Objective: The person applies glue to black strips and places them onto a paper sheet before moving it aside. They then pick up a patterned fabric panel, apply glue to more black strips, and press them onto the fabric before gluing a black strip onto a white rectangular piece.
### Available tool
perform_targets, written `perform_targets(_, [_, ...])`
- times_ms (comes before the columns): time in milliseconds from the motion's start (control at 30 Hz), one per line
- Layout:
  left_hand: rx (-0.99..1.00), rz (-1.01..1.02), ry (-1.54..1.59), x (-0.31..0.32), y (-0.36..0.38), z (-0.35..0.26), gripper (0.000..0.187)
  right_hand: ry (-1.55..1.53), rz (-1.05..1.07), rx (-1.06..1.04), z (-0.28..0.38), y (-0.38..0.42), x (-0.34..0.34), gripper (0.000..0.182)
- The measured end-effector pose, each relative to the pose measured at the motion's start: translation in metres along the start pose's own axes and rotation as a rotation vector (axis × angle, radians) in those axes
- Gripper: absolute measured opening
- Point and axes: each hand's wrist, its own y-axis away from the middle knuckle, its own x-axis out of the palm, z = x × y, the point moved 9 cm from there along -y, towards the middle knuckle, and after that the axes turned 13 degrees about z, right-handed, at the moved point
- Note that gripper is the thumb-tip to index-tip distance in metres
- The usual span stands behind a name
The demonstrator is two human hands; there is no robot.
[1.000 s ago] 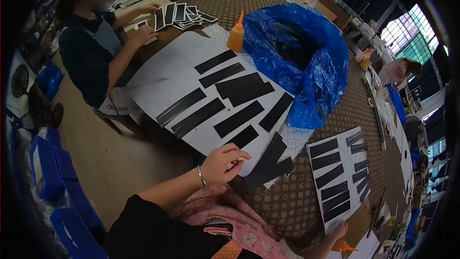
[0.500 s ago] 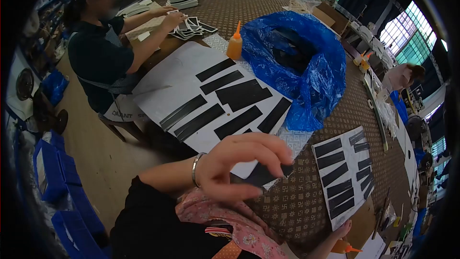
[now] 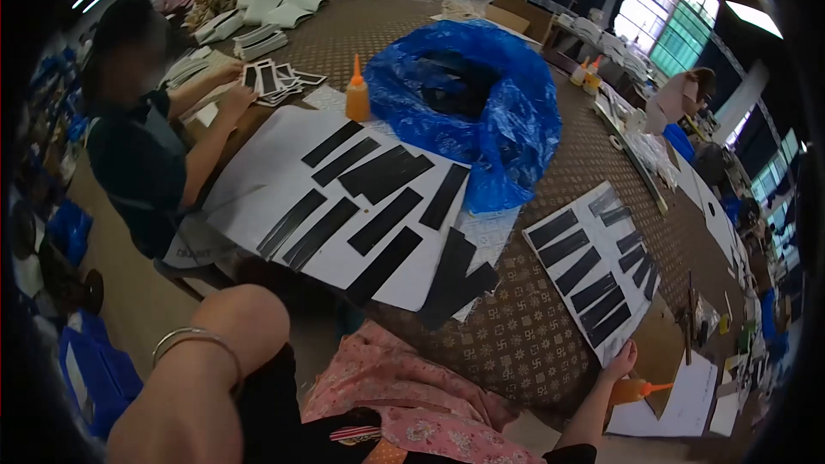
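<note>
My left hand (image 3: pixel 249 322), with a silver bangle at its wrist, is low on the left, close to the camera; its fingers are hidden from view. My right hand (image 3: pixel 620 361) grips the bottom corner of a white board (image 3: pixel 584 292) that carries two columns of black strips. An orange glue bottle (image 3: pixel 632 391) with a pointed nozzle lies just below that hand. Nearer the middle, a larger white sheet (image 3: pixel 249 180) bears several spaced black strips (image 3: pixel 385 222). More black pieces (image 3: pixel 451 275) overlap at its right corner.
A big blue plastic bag (image 3: pixel 516 103) stands open behind the sheet, beside an upright orange glue bottle (image 3: pixel 357 94). On the left a co-worker (image 3: pixel 137 155) handles white frames (image 3: pixel 275 82). A long metal ruler (image 3: pixel 632 155) lies at right. Blue bins (image 3: pixel 94 369) stand at lower left.
My left hand has swung down and left, away from the sheet's front edge, and its fingers have gone out of sight. My right hand stays at the board's corner. The view has shifted.
</note>
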Motion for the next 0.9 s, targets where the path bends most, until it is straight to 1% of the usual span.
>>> perform_targets(33, [0.002,0.055,0.043,0.007,0.014,-0.009,0.016,-0.14,0.002,0.007,-0.004,0.001,0.001,0.019])
perform_targets(67, [-0.002,0.106,0.078,0.022,0.032,-0.026,0.015,-0.145,-0.033,0.003,-0.002,0.003,-0.005,0.019])
perform_targets(100, [-0.017,0.148,0.102,0.022,0.04,-0.031,0.015,-0.195,-0.01,0.019,-0.001,0.004,-0.001,0.018])
perform_targets(133, [-0.038,0.181,0.122,0.015,0.029,-0.023,0.014,-0.245,0.024,0.038,-0.002,0.005,0.005,0.017])
perform_targets(167, [-0.06,0.209,0.142,-0.006,-0.004,0.006,0.014,-0.255,0.03,0.054,-0.004,0.005,0.004,0.016])
perform_targets(200, [-0.082,0.236,0.161,-0.012,-0.015,0.015,0.014,-0.264,0.028,0.059,-0.006,0.005,0.002,0.016])
perform_targets(233, [-0.105,0.261,0.18,-0.015,-0.018,0.016,0.013,-0.268,0.018,0.054,-0.007,0.004,0.001,0.016])
perform_targets(267, [-0.116,0.264,0.178,-0.017,0.007,0.015,0.013,-0.273,0.011,0.05,-0.009,0.004,0.0,0.016])
perform_targets(333, [0.004,-0.11,0.009,-0.054,0.081,0.015,0.015,-0.263,0.033,0.037,-0.015,-0.001,-0.005,0.017])
perform_targets(400, [0.009,-0.796,-0.06,-0.088,0.151,0.011,0.017,-0.258,0.038,0.055,-0.015,0.001,-0.005,0.018])
perform_targets(467, [-0.01,-1.135,-0.115,-0.118,0.179,-0.006,0.018,-0.271,0.054,0.064,-0.022,-0.002,-0.008,0.018])
perform_targets(500, [-0.02,-1.136,-0.133,-0.117,0.182,-0.012,0.018,-0.227,0.042,0.064,-0.029,-0.007,-0.015,0.019])
perform_targets(633, [-0.032,-1.353,-0.219,-0.112,0.217,-0.023,0.015,-0.232,0.011,0.072,-0.034,-0.009,-0.019,0.021])
perform_targets(767, [-0.033,-1.574,-0.275,-0.09,0.255,-0.014,0.014,-0.303,0.036,0.089,-0.04,-0.009,-0.015,0.021])
perform_targets(833, [-0.301,-1.486,-0.19,-0.072,0.244,0.034,0.015,-0.277,0.0,0.092,-0.039,-0.009,-0.018,0.02])
perform_targets(900, [-0.716,-1.383,-0.133,-0.051,0.235,0.095,0.019,-0.201,0.012,0.052,-0.034,-0.009,-0.017,0.02])
